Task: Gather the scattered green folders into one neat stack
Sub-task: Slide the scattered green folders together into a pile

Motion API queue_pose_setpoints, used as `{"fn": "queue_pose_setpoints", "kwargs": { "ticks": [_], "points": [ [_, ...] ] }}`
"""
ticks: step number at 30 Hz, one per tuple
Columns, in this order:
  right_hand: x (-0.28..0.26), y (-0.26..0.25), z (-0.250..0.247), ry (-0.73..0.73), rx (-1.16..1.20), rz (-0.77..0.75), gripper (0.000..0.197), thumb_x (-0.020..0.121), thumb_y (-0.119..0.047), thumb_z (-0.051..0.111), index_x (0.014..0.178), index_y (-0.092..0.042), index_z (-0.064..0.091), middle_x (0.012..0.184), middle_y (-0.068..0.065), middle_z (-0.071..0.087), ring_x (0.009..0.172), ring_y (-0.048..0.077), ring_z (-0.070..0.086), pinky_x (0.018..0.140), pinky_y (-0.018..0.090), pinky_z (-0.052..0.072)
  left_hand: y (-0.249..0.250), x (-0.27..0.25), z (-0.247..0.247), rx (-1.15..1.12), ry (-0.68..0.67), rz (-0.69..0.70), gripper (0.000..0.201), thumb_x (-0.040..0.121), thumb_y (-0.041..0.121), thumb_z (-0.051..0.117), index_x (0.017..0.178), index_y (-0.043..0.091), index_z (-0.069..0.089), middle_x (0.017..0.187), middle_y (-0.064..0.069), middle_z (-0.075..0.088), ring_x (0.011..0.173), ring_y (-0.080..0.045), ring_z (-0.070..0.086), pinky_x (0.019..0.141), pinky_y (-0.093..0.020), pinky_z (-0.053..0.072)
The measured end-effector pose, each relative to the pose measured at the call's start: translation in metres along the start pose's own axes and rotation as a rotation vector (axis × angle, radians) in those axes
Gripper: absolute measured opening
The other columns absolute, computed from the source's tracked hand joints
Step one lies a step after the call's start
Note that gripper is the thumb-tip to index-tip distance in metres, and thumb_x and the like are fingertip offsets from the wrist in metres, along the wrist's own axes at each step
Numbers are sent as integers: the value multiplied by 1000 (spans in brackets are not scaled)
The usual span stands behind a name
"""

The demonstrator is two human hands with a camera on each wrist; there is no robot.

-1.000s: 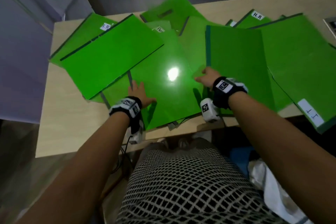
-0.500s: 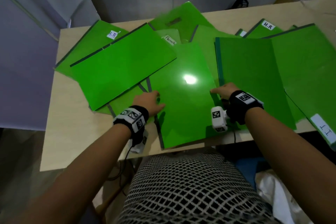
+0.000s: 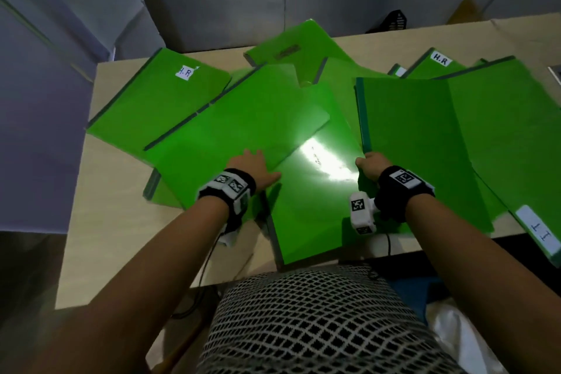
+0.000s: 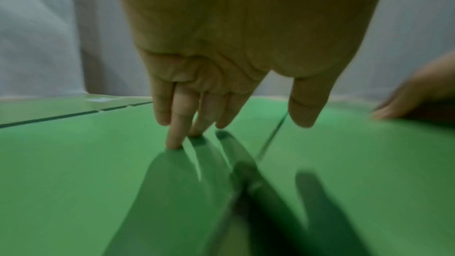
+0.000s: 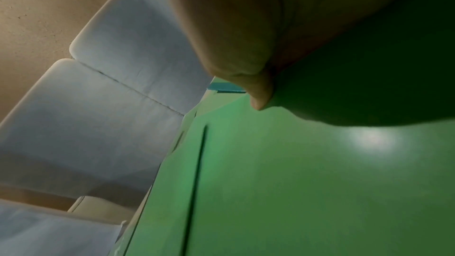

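Observation:
Several green folders lie overlapping on a beige table (image 3: 103, 246). My left hand (image 3: 252, 165) lies flat with straight fingers on a big tilted folder (image 3: 230, 136) that overlaps the glossy centre folder (image 3: 309, 209). In the left wrist view its fingertips (image 4: 174, 143) press on that green cover. My right hand (image 3: 372, 164) grips the near left corner of the right-hand folder (image 3: 419, 146). The right wrist view shows the thumb (image 5: 261, 100) on this folder's raised edge, with the other fingers hidden.
A folder labelled H.R (image 3: 158, 100) lies at the far left and another one (image 3: 437, 65) at the back right. A folder with an I T spine label (image 3: 537, 228) overhangs the right front edge. A wall stands close behind the table.
The tilted left folder has slid right, further over the centre folder, and my left hand now lies on top of it. My right hand stays at the right folder's edge.

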State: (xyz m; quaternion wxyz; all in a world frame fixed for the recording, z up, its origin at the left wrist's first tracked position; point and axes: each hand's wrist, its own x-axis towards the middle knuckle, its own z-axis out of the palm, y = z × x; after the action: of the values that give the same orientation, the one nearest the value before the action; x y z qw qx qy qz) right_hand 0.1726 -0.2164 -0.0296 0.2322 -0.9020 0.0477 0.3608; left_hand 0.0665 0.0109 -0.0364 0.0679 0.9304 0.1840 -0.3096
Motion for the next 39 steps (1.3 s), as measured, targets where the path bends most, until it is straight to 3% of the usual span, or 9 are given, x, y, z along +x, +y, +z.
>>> {"fn": "queue_pose_setpoints", "kwargs": {
  "ticks": [4,9,13,17,20,23,27,32,39],
  "points": [
    [3,9,-1,16,52,0,37,99,-11,39,129,10,48,133,29,50,120,39,51,99,42,41,25,-10,-6,-252,29,189,55,93,47,51,136,13,48,130,-10,61,114,-28,61,96,-37,50],
    [8,21,1,77,193,-36,30,98,-9,43,117,11,54,109,24,56,94,24,47,83,32,36,-27,20,-30,-306,167,-96,74,82,44,70,140,8,42,141,-16,45,130,-33,46,107,-45,41],
    [5,24,3,119,355,-69,33,98,-11,46,127,5,53,126,22,55,115,29,51,99,38,37,-52,29,-25,-375,79,-265,104,64,52,81,142,4,32,146,-20,37,135,-38,38,110,-49,37],
    [-1,22,8,142,551,-42,38,99,-12,44,134,0,49,141,19,47,132,34,43,111,47,32,-43,22,-6,-755,77,-330,72,75,31,81,128,0,42,133,-20,52,121,-37,52,102,-48,45],
    [-6,17,11,162,699,-2,41,100,-15,41,140,-2,45,147,17,41,135,31,39,114,43,29,-25,14,7,-782,104,-379,67,74,46,77,116,-2,55,122,-20,60,114,-36,57,96,-46,50],
    [-10,10,16,65,835,76,61,98,-45,38,148,-12,31,155,11,29,142,30,29,114,46,23,-7,11,17,-672,45,-426,100,61,76,67,123,-2,59,133,-24,55,122,-38,54,99,-47,48],
    [-7,8,19,42,711,17,71,94,-22,58,152,-13,18,158,10,20,144,31,23,116,48,21,10,-6,23,-907,40,-478,124,65,54,81,153,3,10,159,-20,13,142,-41,27,111,-52,35],
    [-12,12,-2,84,646,-41,52,95,-9,55,142,-1,35,148,16,39,135,34,39,110,44,31,11,-11,3,-1174,-4,-441,90,73,44,79,140,-1,40,115,-14,56,107,-31,55,84,-34,43],
    [18,33,-44,234,169,-31,39,89,-19,63,123,-1,59,119,16,62,110,31,59,97,40,47,32,-2,-4,-1172,55,-391,77,89,32,66,148,1,29,148,-18,42,131,-36,45,103,-41,41]
  ]
}}
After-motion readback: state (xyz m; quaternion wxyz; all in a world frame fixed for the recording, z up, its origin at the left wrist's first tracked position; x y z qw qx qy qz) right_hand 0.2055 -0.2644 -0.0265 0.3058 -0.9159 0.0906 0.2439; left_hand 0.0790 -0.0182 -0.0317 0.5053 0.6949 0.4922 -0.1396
